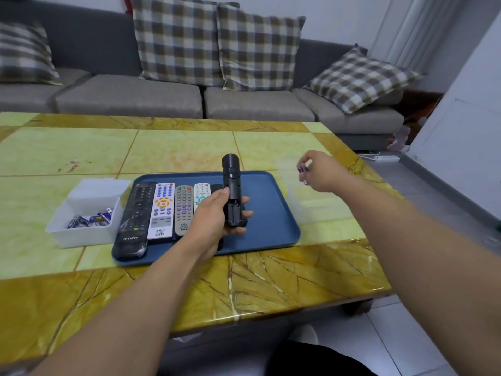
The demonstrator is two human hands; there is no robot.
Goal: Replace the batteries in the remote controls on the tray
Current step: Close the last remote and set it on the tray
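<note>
Four remotes lie side by side on the blue tray (271,202); the black one (134,221) at its left edge reads "THTF". My left hand (214,218) grips a fifth, the black remote (231,191), above the tray's middle, long axis running away from me, battery bay open and facing up. My right hand (320,172), right of the tray, pinches what look like used batteries (304,169) over a clear box (314,204). Fresh batteries (90,219) sit in the white box (81,234) left of the tray, nearer my occupied left hand.
</note>
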